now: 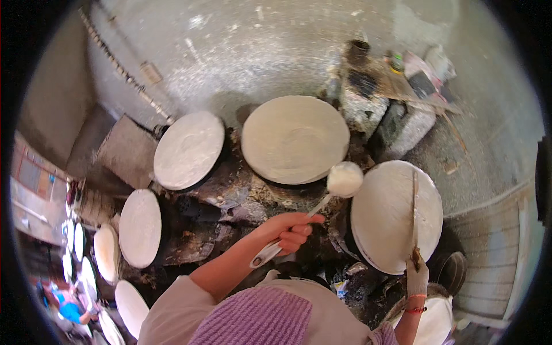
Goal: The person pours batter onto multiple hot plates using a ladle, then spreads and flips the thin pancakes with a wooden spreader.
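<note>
My left hand (293,235) grips the handle of a ladle (278,250), whose round bowl of white, batter-like stuff (345,179) is held out between two large round griddles. In a knitted glove, my right hand (417,271) holds a long thin flat spreader or scraper (415,215). The blade lies across the right griddle (388,215), which has a pale, wet-looking surface. Beyond the ladle sits the middle griddle (297,138), coated pale beige with a faint swirl. Another pale-coated griddle (189,151) stands to its left.
Soot-dark stove masonry (241,207) lies between the griddles. More pale discs (140,228) recede down the left side, towards another person (71,308). A board with jars and bags (405,82) rests on blocks at back right. A white-topped container (431,319) sits by my right forearm.
</note>
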### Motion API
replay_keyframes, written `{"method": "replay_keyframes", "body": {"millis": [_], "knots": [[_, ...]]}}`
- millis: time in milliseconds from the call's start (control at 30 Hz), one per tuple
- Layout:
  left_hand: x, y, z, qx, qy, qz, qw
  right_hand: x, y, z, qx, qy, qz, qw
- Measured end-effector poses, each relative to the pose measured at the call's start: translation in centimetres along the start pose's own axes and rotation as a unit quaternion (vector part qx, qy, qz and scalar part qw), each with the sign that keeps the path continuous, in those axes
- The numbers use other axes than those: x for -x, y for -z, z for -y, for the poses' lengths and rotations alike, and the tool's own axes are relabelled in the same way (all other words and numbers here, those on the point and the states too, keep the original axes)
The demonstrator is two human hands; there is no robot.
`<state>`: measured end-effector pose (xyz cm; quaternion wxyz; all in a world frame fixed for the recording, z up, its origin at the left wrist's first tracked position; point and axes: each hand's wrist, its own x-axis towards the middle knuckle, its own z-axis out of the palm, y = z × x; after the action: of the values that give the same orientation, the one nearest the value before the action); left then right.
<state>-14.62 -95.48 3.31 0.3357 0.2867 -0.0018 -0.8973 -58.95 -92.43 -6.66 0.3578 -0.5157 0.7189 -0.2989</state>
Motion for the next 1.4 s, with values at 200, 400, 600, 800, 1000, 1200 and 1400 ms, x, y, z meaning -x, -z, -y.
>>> {"method": "replay_keyframes", "body": {"millis": [200, 400, 600, 800, 1000, 1200, 1400], "knots": [[14.8, 8.6, 3.2, 0.049, -0.142, -0.06, 0.987, 6.3, -8.4, 5.7, -0.289, 0.05, 0.084, 0.952], [25.4, 15.8, 7.4, 0.152, -0.285, -0.117, 0.939, 9.2, -24.9, 18.2, -0.191, -0.031, 0.269, 0.944], [34.2, 18.9, 14.6, 0.244, -0.43, -0.091, 0.864, 14.8, -36.5, 26.5, -0.223, 0.114, 0.417, 0.874], [37.0, 17.4, 24.4, 0.362, -0.611, -0.148, 0.688, 16.2, -44.2, 27.8, -0.045, 0.136, 0.621, 0.77], [36.1, 14.0, 33.8, 0.47, -0.754, -0.072, 0.454, 20.0, -52.9, 30.2, 0.072, 0.109, 0.643, 0.754], [36.8, 10.1, 40.5, 0.477, -0.83, -0.054, 0.285, 21.1, -62.0, 30.1, 0.001, 0.242, 0.605, 0.758], [40.0, 11.8, 44.3, 0.452, -0.858, -0.029, 0.242, 21.7, -67.3, 29.0, -0.004, 0.34, 0.567, 0.75]]}}
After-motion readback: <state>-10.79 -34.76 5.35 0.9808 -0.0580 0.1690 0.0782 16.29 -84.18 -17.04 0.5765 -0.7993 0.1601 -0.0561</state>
